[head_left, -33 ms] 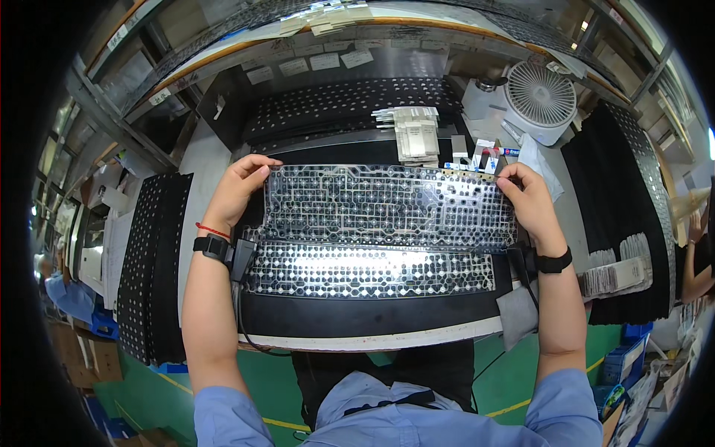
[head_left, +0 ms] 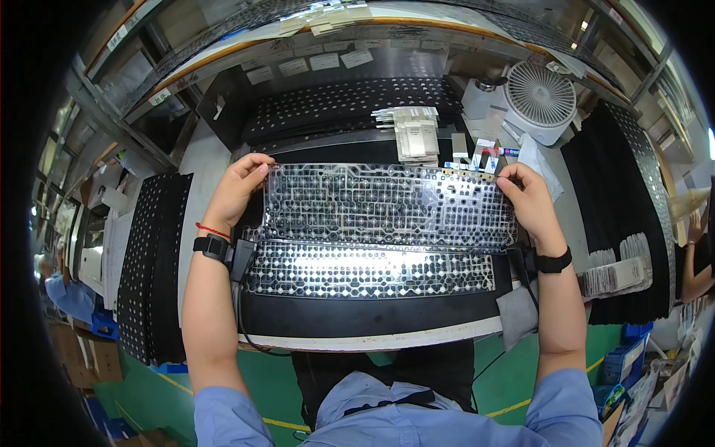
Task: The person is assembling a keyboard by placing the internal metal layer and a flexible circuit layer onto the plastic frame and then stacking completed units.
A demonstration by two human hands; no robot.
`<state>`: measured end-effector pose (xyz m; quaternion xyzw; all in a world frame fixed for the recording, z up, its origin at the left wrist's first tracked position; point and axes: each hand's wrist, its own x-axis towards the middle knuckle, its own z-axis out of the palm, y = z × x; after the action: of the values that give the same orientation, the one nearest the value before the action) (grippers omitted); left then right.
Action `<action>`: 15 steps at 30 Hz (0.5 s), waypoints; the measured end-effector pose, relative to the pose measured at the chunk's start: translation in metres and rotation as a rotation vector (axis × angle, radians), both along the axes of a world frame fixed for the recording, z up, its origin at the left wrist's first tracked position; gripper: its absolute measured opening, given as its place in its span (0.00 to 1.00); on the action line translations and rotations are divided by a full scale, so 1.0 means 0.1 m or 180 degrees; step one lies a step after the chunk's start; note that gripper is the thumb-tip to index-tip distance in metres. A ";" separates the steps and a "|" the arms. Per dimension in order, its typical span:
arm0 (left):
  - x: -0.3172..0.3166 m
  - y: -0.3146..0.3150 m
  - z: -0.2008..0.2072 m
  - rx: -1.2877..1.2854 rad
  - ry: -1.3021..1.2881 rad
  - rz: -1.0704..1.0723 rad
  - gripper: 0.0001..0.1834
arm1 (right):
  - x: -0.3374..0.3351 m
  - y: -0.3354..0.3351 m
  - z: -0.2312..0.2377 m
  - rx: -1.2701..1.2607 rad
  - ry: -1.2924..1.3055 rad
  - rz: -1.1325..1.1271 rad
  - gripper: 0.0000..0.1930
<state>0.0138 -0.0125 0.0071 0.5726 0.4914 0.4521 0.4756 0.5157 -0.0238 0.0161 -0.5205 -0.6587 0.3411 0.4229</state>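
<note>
A clear, flexible membrane sheet point(head_left: 387, 205) printed with fine circuit lines is stretched between my hands above the bench. My left hand point(head_left: 238, 186) pinches its far left corner and my right hand point(head_left: 525, 197) pinches its far right corner. The sheet's near edge lies over a long black keyboard plate point(head_left: 369, 270) dotted with shiny spots. That plate rests on a black mat point(head_left: 372, 319) at the bench's front edge. Each wrist wears a black band, and a cord runs down from the left one.
Stacks of black perforated plates lie at the left point(head_left: 153, 261), the right point(head_left: 633, 201) and the back point(head_left: 350, 104). Behind the sheet are a pile of white strips point(head_left: 417, 134) and a small white fan point(head_left: 540, 97). A grey cloth point(head_left: 518, 313) hangs at the front right. Another person's arm point(head_left: 696, 279) shows at the right edge.
</note>
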 end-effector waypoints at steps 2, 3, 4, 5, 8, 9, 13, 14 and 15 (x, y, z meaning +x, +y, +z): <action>0.01 -0.01 0.05 -0.0283 -0.0168 -0.0020 0.09 | 0.02 0.02 -0.03 0.0023 0.0069 -0.0028 0.02; 0.00 0.00 0.03 -0.0354 -0.0047 -0.0059 0.08 | 0.03 0.03 -0.04 0.0061 0.0074 -0.0058 0.01; -0.04 0.02 0.00 -0.0423 0.0076 -0.0090 0.08 | 0.02 0.03 -0.04 0.0100 0.0081 -0.0079 0.01; -0.07 0.03 -0.03 -0.0493 0.0199 -0.0122 0.08 | 0.01 0.03 -0.03 0.0081 0.0126 -0.0086 0.02; -0.10 0.08 -0.10 -0.0399 -0.0172 0.0064 0.08 | -0.05 0.01 0.01 -0.0035 0.0504 -0.0186 0.03; -0.12 0.08 -0.11 -0.0311 -0.0291 0.0152 0.08 | -0.08 0.01 0.02 -0.0114 0.0794 -0.0267 0.04; -0.11 0.10 -0.09 -0.0187 -0.0668 0.0402 0.08 | -0.06 0.03 0.00 -0.0290 0.1372 -0.0353 0.06; -0.07 0.09 -0.08 -0.0204 -0.0746 0.0476 0.08 | -0.03 0.04 -0.02 -0.0260 0.1207 -0.0261 0.06; -0.04 0.10 -0.07 -0.0222 -0.0824 0.0549 0.08 | 0.01 0.04 -0.04 -0.0230 0.1042 -0.0169 0.07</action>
<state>0.0099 -0.0028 0.0003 0.4483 0.4888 0.5439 0.5140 0.5166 -0.0194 0.0118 -0.4901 -0.5543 0.4335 0.5144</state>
